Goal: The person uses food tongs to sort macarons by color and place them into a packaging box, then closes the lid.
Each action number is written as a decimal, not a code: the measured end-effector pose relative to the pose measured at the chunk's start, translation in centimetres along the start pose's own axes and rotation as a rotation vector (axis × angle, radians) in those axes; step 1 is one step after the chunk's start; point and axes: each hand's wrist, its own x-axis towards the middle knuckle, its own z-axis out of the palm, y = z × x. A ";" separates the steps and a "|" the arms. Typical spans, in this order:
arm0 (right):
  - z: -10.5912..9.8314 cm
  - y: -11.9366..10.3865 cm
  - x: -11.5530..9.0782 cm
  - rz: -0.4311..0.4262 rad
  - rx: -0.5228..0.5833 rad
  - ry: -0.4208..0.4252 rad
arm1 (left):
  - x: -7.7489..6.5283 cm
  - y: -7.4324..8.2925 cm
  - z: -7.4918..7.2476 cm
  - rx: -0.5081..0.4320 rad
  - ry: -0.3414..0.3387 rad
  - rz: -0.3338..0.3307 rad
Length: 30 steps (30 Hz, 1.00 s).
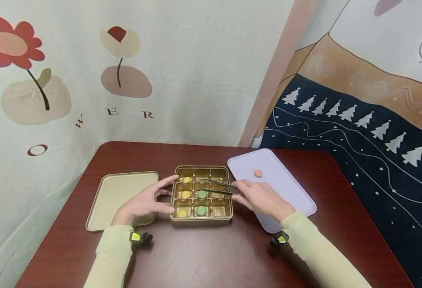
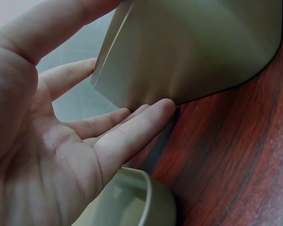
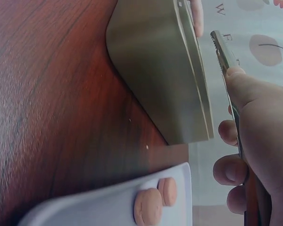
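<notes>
A gold tin (image 1: 201,222) with a nine-compartment insert stands mid-table. Yellow macarons (image 1: 186,195) sit in its left column; green macarons (image 1: 201,211) lie in the middle and front compartments of the centre column. My left hand (image 1: 147,202) spreads along the tin's left side, fingers nearly straight, fingertips touching the wall in the left wrist view and thumb by the front corner. My right hand (image 1: 263,198) grips metal tongs (image 1: 220,188), whose two parted arms reach over the tin with nothing seen between them. In the right wrist view, one serrated tip shows above the tin's rim.
Right of the tin, a pale lilac tray (image 1: 286,182) lies slanted beneath my right hand, bearing pink macarons (image 3: 151,207). A shallow beige lid (image 1: 119,188) lies at the left, partly behind my left hand. Printed cloth (image 1: 196,72) hangs behind the dark red-brown table (image 1: 211,256).
</notes>
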 end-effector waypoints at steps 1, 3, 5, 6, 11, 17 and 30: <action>-0.2 0.1 -0.2 0.008 0.001 0.000 | 0.0 0.0 0.0 0.000 0.000 0.000; -0.6 0.3 -0.5 0.033 0.012 -0.002 | 0.0 0.0 0.0 -0.003 -0.001 0.000; -1.1 0.6 -0.9 0.060 0.022 -0.006 | 0.1 0.0 0.0 -0.006 -0.001 -0.002; -1.4 0.7 -1.1 0.076 0.022 -0.007 | 0.1 0.0 0.0 -0.006 0.000 -0.003; -2.4 1.5 -2.4 0.137 0.028 -0.018 | 0.1 0.2 0.0 -0.008 0.002 -0.004; -2.7 2.5 -4.8 0.190 0.027 -0.041 | 0.1 0.4 0.0 -0.002 0.000 0.000; -3.6 3.7 -10.7 0.319 0.020 -0.091 | 0.0 0.0 -0.1 0.010 -0.003 0.012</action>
